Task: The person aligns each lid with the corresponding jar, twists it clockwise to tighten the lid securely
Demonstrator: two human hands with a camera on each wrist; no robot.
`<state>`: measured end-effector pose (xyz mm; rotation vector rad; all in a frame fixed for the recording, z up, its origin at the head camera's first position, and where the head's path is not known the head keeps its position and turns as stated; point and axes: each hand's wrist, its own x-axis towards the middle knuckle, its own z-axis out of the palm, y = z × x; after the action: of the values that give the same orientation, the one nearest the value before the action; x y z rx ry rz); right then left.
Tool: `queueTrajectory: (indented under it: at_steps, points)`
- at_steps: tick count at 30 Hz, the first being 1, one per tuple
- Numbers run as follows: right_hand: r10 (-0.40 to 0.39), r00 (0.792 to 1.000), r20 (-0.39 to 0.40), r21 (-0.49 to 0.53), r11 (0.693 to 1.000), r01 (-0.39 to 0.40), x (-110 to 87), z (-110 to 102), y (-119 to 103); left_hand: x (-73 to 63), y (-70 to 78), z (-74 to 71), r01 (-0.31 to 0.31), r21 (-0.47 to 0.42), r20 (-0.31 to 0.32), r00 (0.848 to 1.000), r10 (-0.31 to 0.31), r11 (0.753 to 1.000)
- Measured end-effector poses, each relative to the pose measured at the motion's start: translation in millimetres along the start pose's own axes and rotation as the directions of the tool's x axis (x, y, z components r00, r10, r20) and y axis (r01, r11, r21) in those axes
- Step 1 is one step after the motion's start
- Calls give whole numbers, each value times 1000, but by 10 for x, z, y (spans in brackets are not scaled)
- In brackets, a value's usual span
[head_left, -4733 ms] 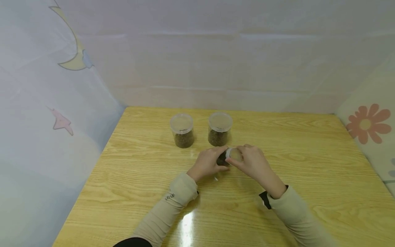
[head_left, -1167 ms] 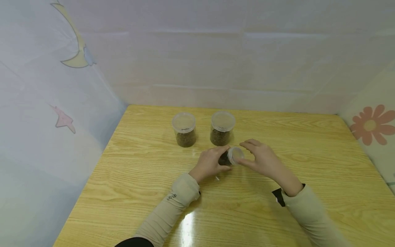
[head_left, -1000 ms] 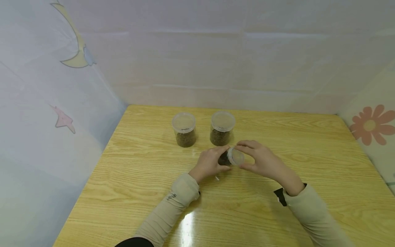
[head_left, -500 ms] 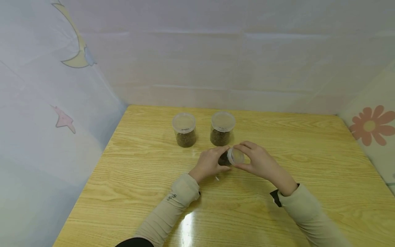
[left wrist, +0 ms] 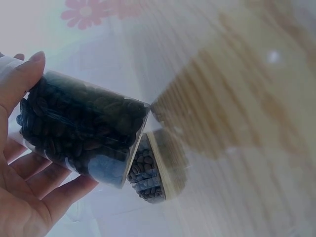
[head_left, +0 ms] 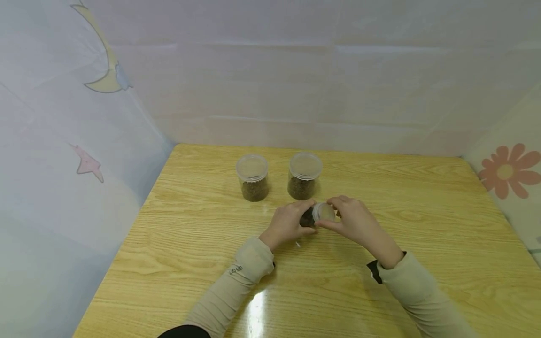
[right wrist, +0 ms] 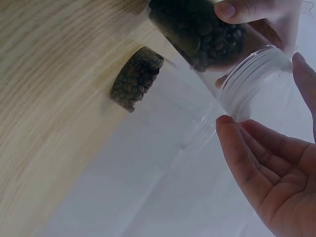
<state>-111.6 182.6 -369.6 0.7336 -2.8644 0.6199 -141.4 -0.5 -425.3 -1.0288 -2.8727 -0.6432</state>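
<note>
My left hand (head_left: 287,220) grips a clear jar of dark coffee beans (left wrist: 84,123), fingers on one side and thumb on the other. The jar is tilted, its lidded end toward my right hand. My right hand (head_left: 352,220) holds the clear screw lid (right wrist: 247,74) between thumb and fingers; the lid sits on the jar's mouth. In the right wrist view its fingertips (right wrist: 226,121) are right at the lid's edge. Behind the hands stand two more lidded jars with dark contents, a left jar (head_left: 254,190) and a right jar (head_left: 301,188).
Everything is on a wood-grain table (head_left: 177,225). A pale cloth backdrop (head_left: 270,94) rises behind its far edge, with printed side panels bearing a moon (head_left: 105,82) and a red flower (head_left: 505,171). A bright glare spot (head_left: 255,312) lies near the front.
The left hand keeps its hold on the jar. About a second ago the right fingers were spread off the lid; they have since closed around it and turned, the right forearm shifting slightly left.
</note>
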Motion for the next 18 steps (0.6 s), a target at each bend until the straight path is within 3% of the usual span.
queueTrajectory:
  at_steps: [5, 13, 18]
  points:
    - [-43, 999, -9, 1, 999, 43, -14, -7, 38, 5, -15, 13, 8, -11, -3, 1000, -8, 1000]
    - [-230, 973, -6, 29, 973, 230, -29, -28, 112, -2, -12, -8, 5, -32, 0, 1000, -5, 999]
    - [-235, 972, -8, 24, 972, 236, -31, -10, 114, -9, -15, 10, -6, -18, -1, 1000, 6, 1000]
